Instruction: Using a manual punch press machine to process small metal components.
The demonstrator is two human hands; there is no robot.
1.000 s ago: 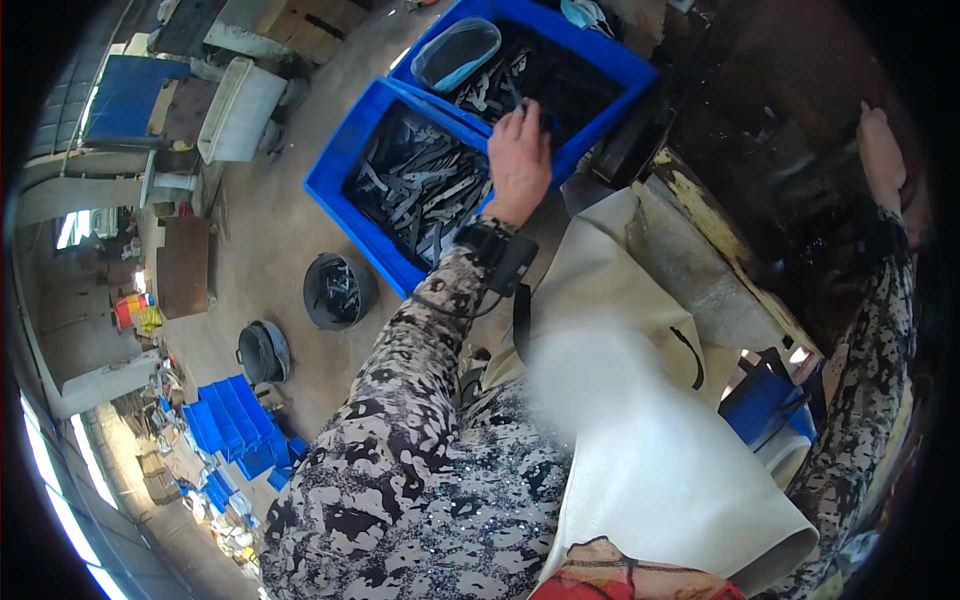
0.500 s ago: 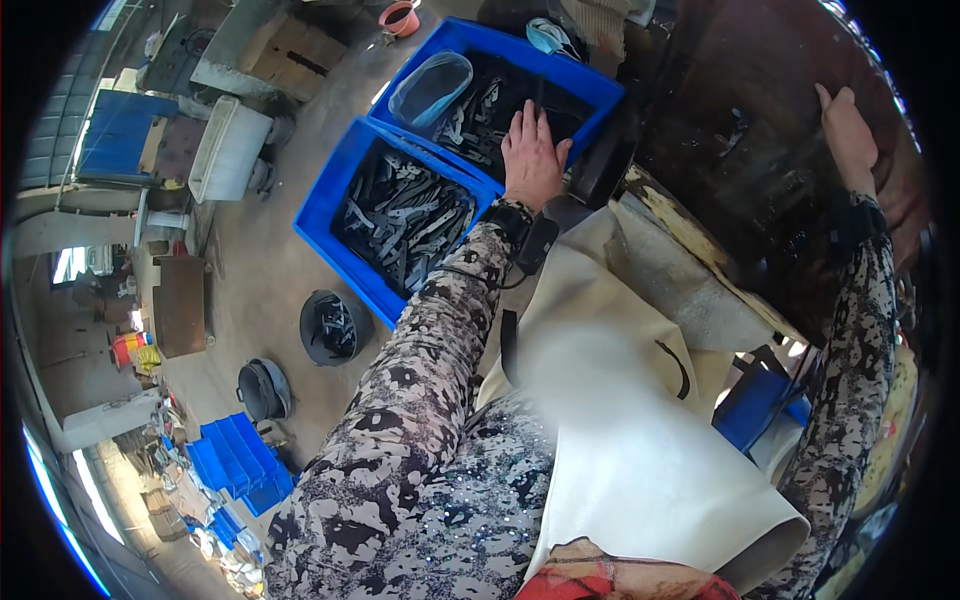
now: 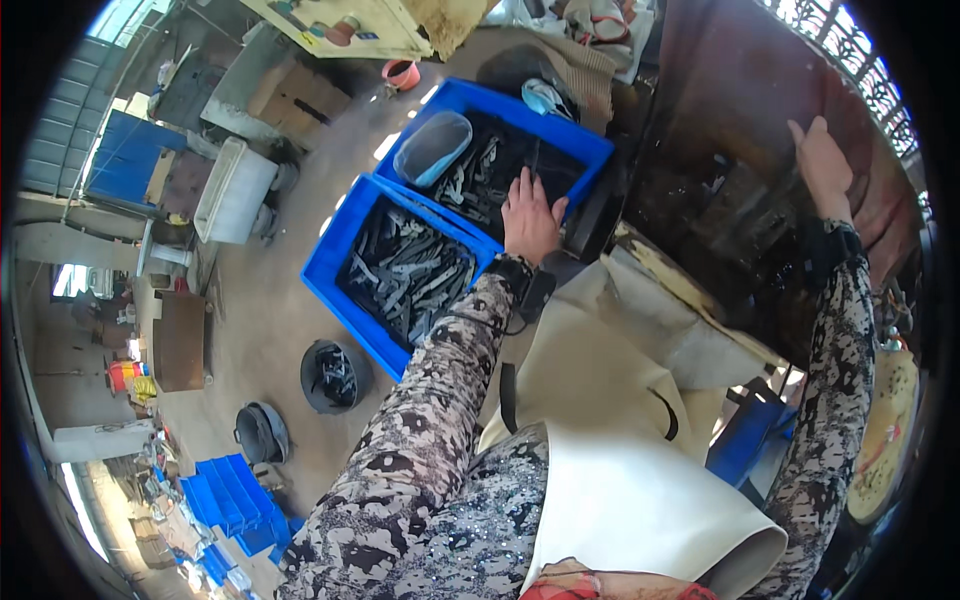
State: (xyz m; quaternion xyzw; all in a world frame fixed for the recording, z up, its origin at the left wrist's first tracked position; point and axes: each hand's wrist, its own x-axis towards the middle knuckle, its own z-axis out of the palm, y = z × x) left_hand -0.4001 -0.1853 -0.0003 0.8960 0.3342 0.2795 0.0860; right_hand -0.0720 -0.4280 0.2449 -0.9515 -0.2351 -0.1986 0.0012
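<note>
My left hand (image 3: 532, 218) reaches over the near right rim of the farther blue bin (image 3: 590, 165), palm down, fingers stretched out and thumb apart. A thin dark strip (image 3: 535, 155) shows just beyond its fingertips; whether they touch it I cannot tell. Dark and grey metal strips (image 3: 455, 187) lie in that bin beside a clear plastic container (image 3: 433, 148). The nearer blue bin (image 3: 338, 255) holds a heap of similar metal strips (image 3: 410, 270). Off to the right, my right hand (image 3: 825, 170) is held over a dark, wet-looking surface (image 3: 735, 190), thumb apart from the fingers, with nothing visible in it.
On the floor at left stand a dark bucket (image 3: 335, 376) with metal pieces, another dark bucket (image 3: 262, 433) and blue crates (image 3: 235, 500). A blue face mask (image 3: 543, 97) lies by the far bin's rim. A pale apron (image 3: 640, 500) covers my front.
The view has tilted up, so the bins sit lower in the picture and more of the far side shows. My left hand stays over the farther bin; my right hand keeps a similar pose.
</note>
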